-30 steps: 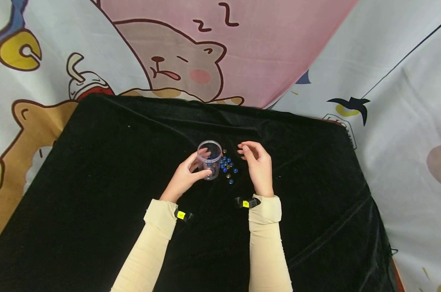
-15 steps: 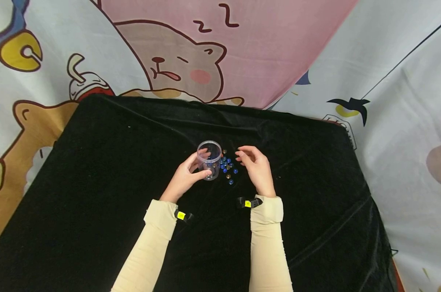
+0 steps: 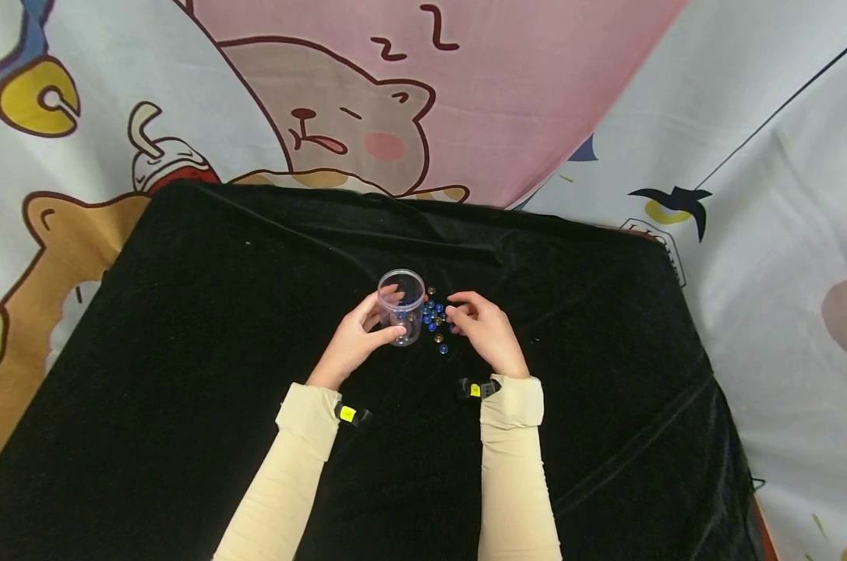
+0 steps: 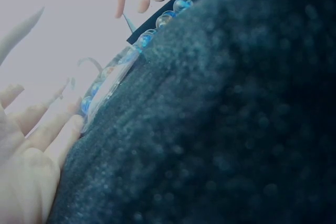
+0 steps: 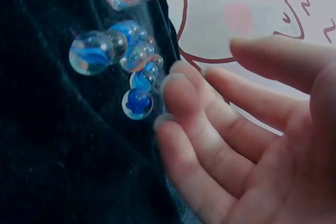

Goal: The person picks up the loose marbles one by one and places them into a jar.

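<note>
My left hand (image 3: pixel 354 341) holds a clear plastic jar (image 3: pixel 411 318) upright on the black cloth, thumb on the near side and fingers around the far side. Blue and orange marbles show through its wall in the right wrist view; whether they lie inside or behind is hard to tell. Just right of the jar lies a cluster of glass marbles (image 3: pixel 433 315), mostly blue, some amber. My right hand (image 3: pixel 492 331) hovers at the cluster's right edge. In the right wrist view its fingers (image 5: pixel 181 98) are loosely bent, close to a dark blue marble (image 5: pixel 137 103), with nothing visible between them.
Black velvet cloth (image 3: pixel 206 374) with a few folds covers the table. Behind it hangs a printed curtain (image 3: pixel 521 93) with cartoon animals. A single blue marble (image 3: pixel 443 349) lies nearest the front of the cluster.
My right hand has come down and left to the marbles, its fingertips now at their right edge. The left hand and jar have hardly moved.
</note>
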Motion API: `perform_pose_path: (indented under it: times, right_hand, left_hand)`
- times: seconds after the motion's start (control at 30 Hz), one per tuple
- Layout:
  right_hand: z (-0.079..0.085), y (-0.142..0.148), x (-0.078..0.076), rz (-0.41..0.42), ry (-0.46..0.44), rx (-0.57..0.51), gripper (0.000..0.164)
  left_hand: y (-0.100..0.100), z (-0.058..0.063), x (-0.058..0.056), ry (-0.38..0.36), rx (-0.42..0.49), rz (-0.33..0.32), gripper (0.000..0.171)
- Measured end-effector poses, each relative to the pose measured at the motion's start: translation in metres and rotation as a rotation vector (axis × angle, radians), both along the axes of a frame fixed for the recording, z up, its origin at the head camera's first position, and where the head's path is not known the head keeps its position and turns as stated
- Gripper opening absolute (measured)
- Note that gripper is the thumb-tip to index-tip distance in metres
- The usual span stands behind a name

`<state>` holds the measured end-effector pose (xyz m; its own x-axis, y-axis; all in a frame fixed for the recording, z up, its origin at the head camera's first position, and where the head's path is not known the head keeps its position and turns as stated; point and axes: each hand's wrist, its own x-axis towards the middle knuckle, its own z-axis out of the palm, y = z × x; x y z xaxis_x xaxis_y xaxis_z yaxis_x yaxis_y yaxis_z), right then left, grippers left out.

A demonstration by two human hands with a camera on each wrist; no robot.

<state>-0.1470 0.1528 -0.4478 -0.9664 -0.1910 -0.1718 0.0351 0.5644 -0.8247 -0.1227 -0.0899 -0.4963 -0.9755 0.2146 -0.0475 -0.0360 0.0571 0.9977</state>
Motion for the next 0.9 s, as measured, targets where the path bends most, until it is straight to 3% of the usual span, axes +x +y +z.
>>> perform_pose_path:
  times: [0.27, 0.9]
  right_hand:
    - [-0.0017, -0.0011, 0.0009, 0.086, -0.064, 0.102, 0.038]
    - [-0.0032, 0.0055, 0.0003, 0.036, -0.128, 0.152, 0.028]
  left_hand:
    - [-0.0004, 0.0010, 0.0011, 0.007, 0.003, -0.001, 0.065]
    - [-0.0021, -0.0022, -0.0005, 0.017, 0.008, -0.007, 0.067]
